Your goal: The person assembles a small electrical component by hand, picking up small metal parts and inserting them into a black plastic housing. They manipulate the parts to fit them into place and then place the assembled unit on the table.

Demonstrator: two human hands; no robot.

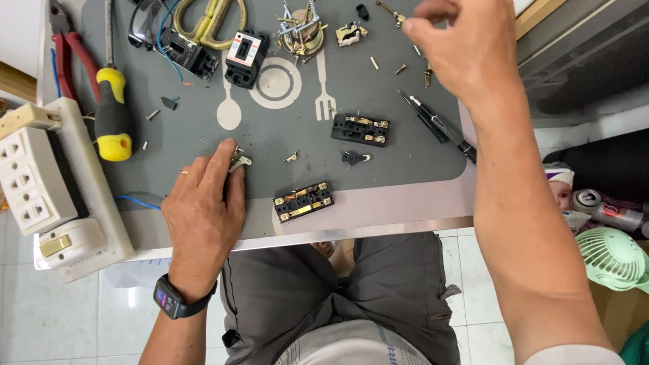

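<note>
I am looking straight down at a grey placemat (405, 169) spread over a small table, with my lap below its near edge. My left hand (203, 209) lies palm down on the mat's near left part; the fingers are held close together and their tips press on a small pale metal-and-plastic part (238, 161), which pokes out just beyond my forefinger. My right hand (463, 47) is raised over the far right of the mat, thumb and fingers drawn together in a pinch (whether anything sits between them I cannot tell). Loose brass screws (399, 67) lie scattered on the mat near it.

Between my hands lie two black switch blocks with brass contacts, one (303, 201) near the mat's front edge, the other (360, 129) further back. A black pen-shaped tool (436, 125) lies slanted just beside my right forearm. A screwdriver with a yellow and black handle (113, 118) lies at the left, red-handled pliers (67, 57) beyond it. A white board of wall sockets (30, 182) rests at the table's left edge.
</note>
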